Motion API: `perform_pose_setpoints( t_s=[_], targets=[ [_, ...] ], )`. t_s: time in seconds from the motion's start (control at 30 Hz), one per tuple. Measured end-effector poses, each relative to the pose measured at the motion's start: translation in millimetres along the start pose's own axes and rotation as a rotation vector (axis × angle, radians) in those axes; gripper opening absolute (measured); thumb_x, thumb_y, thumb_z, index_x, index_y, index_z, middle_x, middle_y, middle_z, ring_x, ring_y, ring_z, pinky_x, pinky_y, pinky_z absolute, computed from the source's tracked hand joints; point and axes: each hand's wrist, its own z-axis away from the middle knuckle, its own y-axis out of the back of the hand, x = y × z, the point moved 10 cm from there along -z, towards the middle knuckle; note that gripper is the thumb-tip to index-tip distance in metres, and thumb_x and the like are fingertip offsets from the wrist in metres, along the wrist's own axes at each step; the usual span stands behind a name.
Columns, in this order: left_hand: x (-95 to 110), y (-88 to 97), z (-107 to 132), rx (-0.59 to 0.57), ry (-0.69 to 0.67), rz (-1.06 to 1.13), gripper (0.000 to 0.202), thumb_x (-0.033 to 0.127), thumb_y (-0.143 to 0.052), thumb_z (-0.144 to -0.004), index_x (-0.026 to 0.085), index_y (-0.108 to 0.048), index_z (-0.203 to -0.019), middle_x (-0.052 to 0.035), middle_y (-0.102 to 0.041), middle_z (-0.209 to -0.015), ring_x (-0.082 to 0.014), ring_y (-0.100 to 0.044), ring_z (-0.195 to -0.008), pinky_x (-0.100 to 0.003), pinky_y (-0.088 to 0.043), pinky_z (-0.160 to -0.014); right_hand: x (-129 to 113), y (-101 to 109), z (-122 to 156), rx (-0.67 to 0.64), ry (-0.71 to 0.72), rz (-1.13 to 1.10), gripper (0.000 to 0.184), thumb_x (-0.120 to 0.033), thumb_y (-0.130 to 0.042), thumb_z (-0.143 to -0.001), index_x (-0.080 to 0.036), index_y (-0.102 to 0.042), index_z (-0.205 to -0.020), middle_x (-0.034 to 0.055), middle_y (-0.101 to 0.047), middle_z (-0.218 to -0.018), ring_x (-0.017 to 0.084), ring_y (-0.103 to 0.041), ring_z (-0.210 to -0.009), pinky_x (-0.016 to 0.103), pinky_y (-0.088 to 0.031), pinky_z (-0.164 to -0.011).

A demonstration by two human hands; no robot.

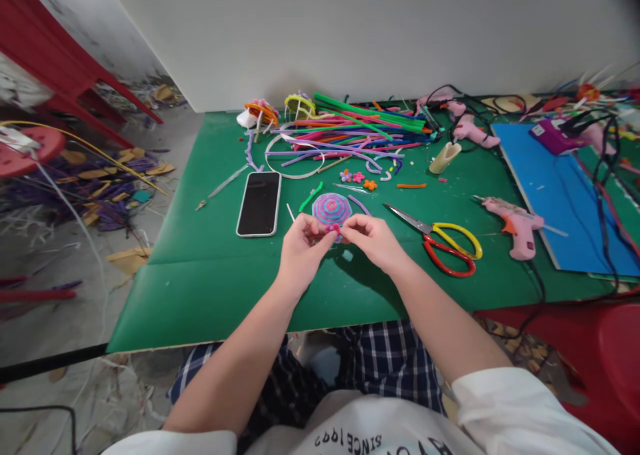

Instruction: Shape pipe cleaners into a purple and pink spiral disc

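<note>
My left hand point(303, 249) and my right hand point(371, 239) meet over the green table, fingertips pinched together. Between them is a small pink pipe-cleaner piece point(336, 228), partly hidden by the fingers. Right behind it shows a round coiled disc point(331, 208) in pink, blue and purple rings; whether the fingers also touch the disc, I cannot tell. A green pipe-cleaner piece point(311, 197) lies left of the disc, and a purple one point(359, 204) to its right. Small pipe-cleaner flowers point(359, 177) lie just behind.
A phone point(259, 204) lies left of my hands. On the right are scissors point(435, 238), a pink glue gun point(515, 225) with its cord, and a blue board point(545, 201). Bundled pipe cleaners point(360, 125) lie along the back near a bamboo-like holder point(445, 158).
</note>
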Motion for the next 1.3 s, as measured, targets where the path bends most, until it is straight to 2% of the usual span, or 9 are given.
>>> perform_pose_setpoints(
  t_s=[0.2,0.4,0.5,0.6,0.7,0.83,1.1,1.3],
  targets=[
    [2,1.6,1,0.017,-0.035,-0.007,0.030,0.018,-0.066,-0.064,0.019,-0.036,-0.065,0.0033,-0.056,-0.068,-0.0096,-0.056,-0.068,-0.024,-0.044,-0.068,5,-1,-1,0.003,-0.033,-0.087,0.019,-0.036,-0.056,-0.073,-0.017,-0.056,-0.069,-0.0021,-0.055,-0.061,0.010,-0.052,-0.059,0.024,-0.042,-0.061],
    [-4,1.7,-1,0.000,0.024,-0.089,0.025,0.021,-0.067,-0.064,0.018,-0.043,-0.071,0.0047,-0.056,-0.066,-0.0084,-0.056,-0.062,-0.021,-0.044,-0.062,-4,8,1,0.080,0.038,-0.011,0.018,-0.036,-0.058,-0.073,-0.018,-0.060,-0.078,0.0010,-0.062,-0.075,0.012,-0.056,-0.068,0.026,-0.044,-0.064],
    [-5,-0.4,-1,-0.019,0.034,-0.139,0.022,0.022,-0.067,-0.065,0.019,-0.049,-0.079,0.0042,-0.059,-0.065,-0.0098,-0.059,-0.063,-0.021,-0.044,-0.062,-3,9,0,0.094,0.046,0.023,0.018,-0.036,-0.060,-0.071,-0.018,-0.062,-0.074,0.0012,-0.063,-0.072,0.012,-0.056,-0.067,0.026,-0.044,-0.064],
    [-10,-5.1,-1,-0.054,0.091,-0.088,0.024,0.026,-0.061,-0.072,0.020,-0.051,-0.094,0.0016,-0.064,-0.067,-0.0118,-0.061,-0.067,-0.024,-0.047,-0.065,3,15,-1,0.152,0.028,-0.012,0.019,-0.036,-0.061,-0.070,-0.018,-0.062,-0.073,0.0005,-0.061,-0.068,0.012,-0.054,-0.063,0.026,-0.044,-0.061],
    [-14,-7.9,-1,-0.069,0.124,-0.030,0.028,0.028,-0.058,-0.075,0.020,-0.051,-0.101,0.0001,-0.065,-0.070,-0.0129,-0.062,-0.069,-0.026,-0.049,-0.066,8,18,-2,0.181,0.011,-0.061,0.019,-0.035,-0.061,-0.069,-0.017,-0.062,-0.075,0.0001,-0.061,-0.068,0.011,-0.054,-0.062,0.026,-0.044,-0.061],
    [-14,-6.4,-1,-0.056,0.097,-0.026,0.038,0.024,-0.066,-0.068,0.021,-0.050,-0.102,0.0014,-0.063,-0.072,-0.0124,-0.061,-0.067,-0.025,-0.050,-0.065,9,15,-3,0.162,-0.003,-0.105,0.017,-0.032,-0.062,-0.069,-0.017,-0.062,-0.076,0.0009,-0.063,-0.072,0.011,-0.057,-0.065,0.027,-0.046,-0.065],
    [-10,2.5,-1,0.027,0.041,-0.054,0.030,0.022,-0.068,-0.065,0.018,-0.050,-0.089,0.0018,-0.061,-0.069,-0.0101,-0.060,-0.066,-0.023,-0.048,-0.067,13,7,-4,0.120,-0.007,-0.204,0.014,-0.028,-0.066,-0.066,-0.019,-0.063,-0.076,0.0006,-0.065,-0.075,0.012,-0.060,-0.070,0.029,-0.049,-0.070],
    [-5,-0.6,-2,-0.017,0.006,-0.137,0.030,0.019,-0.064,-0.068,0.019,-0.049,-0.094,0.0024,-0.059,-0.071,-0.0090,-0.058,-0.067,-0.021,-0.047,-0.065,4,4,-2,0.078,0.030,-0.164,0.017,-0.026,-0.064,-0.068,-0.021,-0.064,-0.084,0.0014,-0.067,-0.084,0.014,-0.062,-0.078,0.030,-0.049,-0.076]
  ],
)
